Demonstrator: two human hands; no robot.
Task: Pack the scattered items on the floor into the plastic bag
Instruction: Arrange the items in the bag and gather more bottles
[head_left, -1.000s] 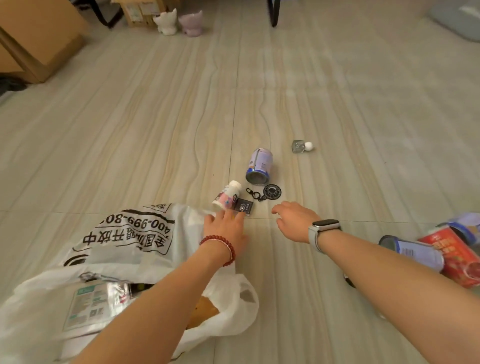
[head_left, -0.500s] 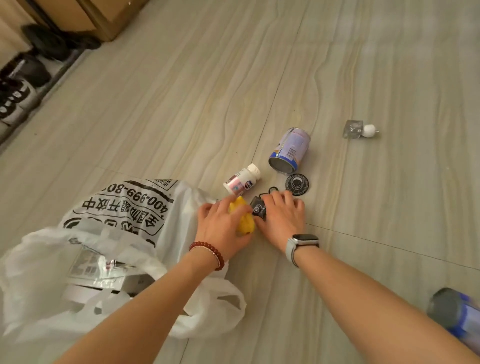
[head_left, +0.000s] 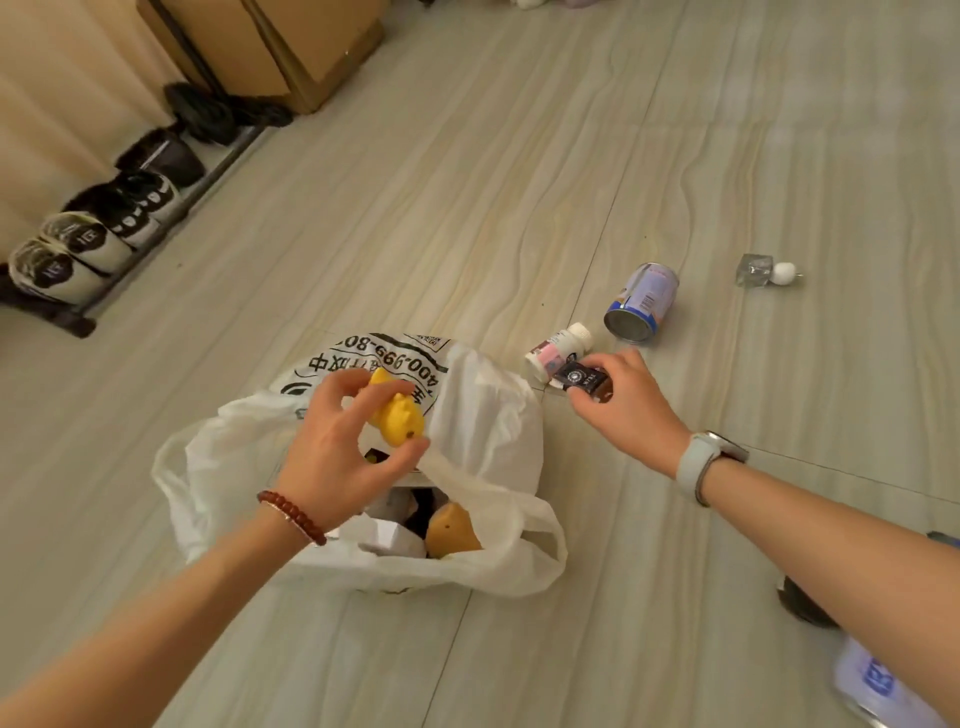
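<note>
Seen from above, 2 bare hands work over 1 white plastic bag (head_left: 483, 431) lying open on the floor. The left hand (head_left: 337, 452) grasps 1 yellow toy (head_left: 397, 418) above the bag's mouth. The right hand (head_left: 623, 400) pinches 1 small black packet (head_left: 579, 378). Beyond lie 1 small white bottle (head_left: 558, 351), 1 can (head_left: 641, 303) on its side, and 1 clear cube with a white ball (head_left: 763, 270).

- We have one head view, looking forward and down from close above the bag (head_left: 483, 447).
- Its wide angle reaches the floor (head_left: 519, 182) well beyond.
</note>
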